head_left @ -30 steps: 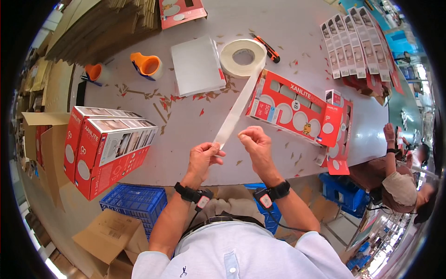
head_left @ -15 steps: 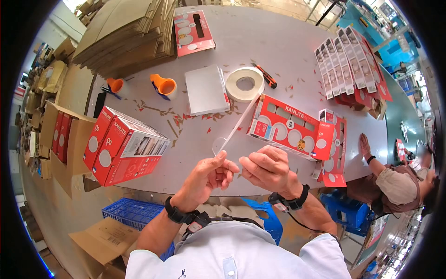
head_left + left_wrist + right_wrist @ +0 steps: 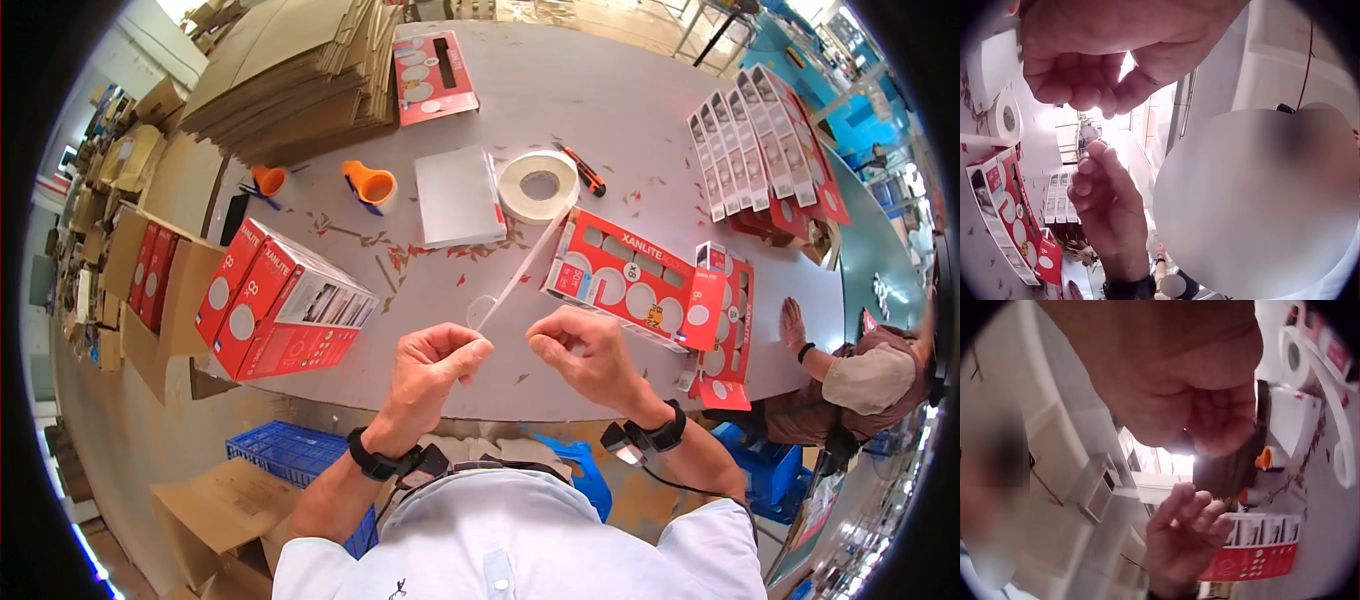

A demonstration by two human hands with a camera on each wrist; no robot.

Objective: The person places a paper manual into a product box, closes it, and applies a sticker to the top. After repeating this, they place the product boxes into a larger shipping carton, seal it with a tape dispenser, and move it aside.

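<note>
My left hand (image 3: 425, 375) is above the front of the table, fingers curled and thumb against the forefinger; nothing shows in its grasp. Facing it, my right hand (image 3: 590, 355) is curled too, thumb and forefinger tips together, with no object visible between them. A small gap separates the two hands. Beyond them lies a roll of white tape (image 3: 511, 197). Its loose strip (image 3: 530, 262) stretches toward my left hand and ends in a curl; the right wrist view shows this curled end (image 3: 1344, 474) hanging apart from the fingers. A red XANLITE box (image 3: 610, 290) lies right of the strip.
A cutter knife (image 3: 580, 170) and a white stack (image 3: 460, 200) flank the roll. Two orange-topped tape dispensers (image 3: 372, 188) stand left. Packed red boxes (image 3: 290, 310) stand at front left, flat cardboard (image 3: 290, 75) behind, printed cartons (image 3: 755, 140) far right. Another person's hand (image 3: 792, 322) rests on the table.
The left hand has let go of the tape strip, whose end has curled up. Both hands came close together, then parted slightly. The camera view has shifted.
</note>
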